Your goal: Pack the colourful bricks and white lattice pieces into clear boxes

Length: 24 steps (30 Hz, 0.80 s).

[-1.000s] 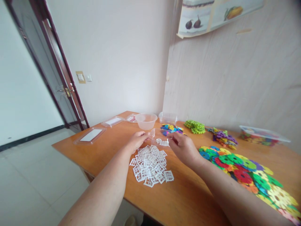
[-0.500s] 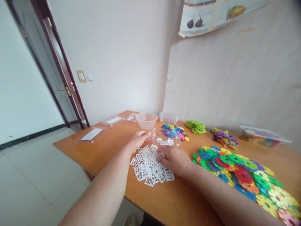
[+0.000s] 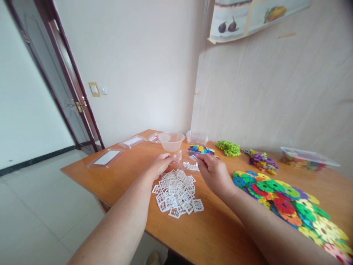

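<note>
My left hand [image 3: 160, 165] pinches the left rim of a clear plastic box [image 3: 180, 156] on the table. Several white window-shaped plastic pieces [image 3: 190, 167] lie inside it. Over the box, my right hand [image 3: 217, 175] is closed, thumb against fingers, on a small white window-shaped piece [image 3: 193, 157] that shows past the fingertips. Nearer to me, between my forearms, a loose heap of the same white pieces [image 3: 175, 193] spreads over the wood. My right hand hides the right side of the box.
Behind the box stand a translucent bowl [image 3: 171, 142] and clear containers [image 3: 197, 137]. Clear lids [image 3: 106, 158] lie to the left. Colourful flower-shaped discs [image 3: 284, 202] cover the right of the table [image 3: 132, 176]. Green pieces [image 3: 228, 148] and a filled box [image 3: 309, 162] sit farther back.
My right hand has moved from the white heap up and away, over the clear box, carrying a white piece. My left hand has stayed at the box's rim.
</note>
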Each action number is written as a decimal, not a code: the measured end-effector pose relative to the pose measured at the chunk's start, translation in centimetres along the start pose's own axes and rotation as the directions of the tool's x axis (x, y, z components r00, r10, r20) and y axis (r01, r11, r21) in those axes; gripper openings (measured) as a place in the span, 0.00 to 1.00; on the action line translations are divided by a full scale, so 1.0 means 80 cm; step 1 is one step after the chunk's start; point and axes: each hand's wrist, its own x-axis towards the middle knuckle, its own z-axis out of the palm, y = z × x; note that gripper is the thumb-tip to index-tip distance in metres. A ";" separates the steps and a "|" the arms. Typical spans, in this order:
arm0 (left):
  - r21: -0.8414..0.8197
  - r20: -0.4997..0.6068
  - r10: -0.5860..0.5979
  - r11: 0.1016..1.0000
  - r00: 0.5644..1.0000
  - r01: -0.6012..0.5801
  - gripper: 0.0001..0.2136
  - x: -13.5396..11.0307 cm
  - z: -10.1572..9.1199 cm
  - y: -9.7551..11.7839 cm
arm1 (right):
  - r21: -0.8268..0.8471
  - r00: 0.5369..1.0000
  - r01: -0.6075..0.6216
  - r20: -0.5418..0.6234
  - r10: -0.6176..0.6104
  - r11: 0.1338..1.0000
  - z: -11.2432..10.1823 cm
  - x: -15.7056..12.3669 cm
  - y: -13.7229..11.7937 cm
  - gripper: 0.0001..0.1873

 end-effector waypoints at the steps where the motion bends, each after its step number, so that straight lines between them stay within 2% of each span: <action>1: 0.001 -0.007 -0.001 1.000 1.000 0.001 0.19 0.000 0.000 0.000 | 0.005 0.999 -0.029 -0.030 0.029 1.000 -0.001 0.001 0.004 0.13; 3: 0.004 -0.015 -0.002 1.000 1.000 0.002 0.18 -0.001 0.001 0.001 | 0.011 0.996 -0.063 -0.056 0.064 0.998 -0.001 0.003 0.009 0.14; 5: 0.009 -0.013 -0.003 1.000 1.000 0.003 0.19 -0.001 0.001 0.001 | 0.006 0.998 -0.053 -0.029 0.053 0.999 -0.001 0.002 0.009 0.12; 8: 0.018 -0.004 -0.001 1.000 1.000 0.001 0.21 -0.001 0.000 0.000 | -0.015 0.987 0.005 0.160 -0.003 1.000 -0.002 -0.002 -0.002 0.09; 12: 0.028 0.010 0.000 1.000 1.000 0.000 0.21 0.000 0.000 -0.002 | -0.131 0.894 0.003 0.444 0.056 0.991 -0.003 -0.008 -0.016 0.10; 15: 0.034 0.008 -0.003 0.999 1.000 0.003 0.21 0.000 0.000 -0.001 | -0.235 0.824 -0.010 0.548 0.141 0.972 -0.002 -0.011 -0.019 0.13; 18: 0.029 0.007 -0.005 1.000 1.000 0.005 0.21 0.000 0.000 -0.001 | -0.304 0.795 -0.008 0.576 0.190 0.953 -0.001 -0.012 -0.018 0.13; 24: 0.018 0.005 -0.003 1.000 1.000 0.003 0.21 -0.002 0.001 0.001 | -0.288 0.802 -0.035 0.564 0.199 0.957 0.006 -0.014 -0.013 0.08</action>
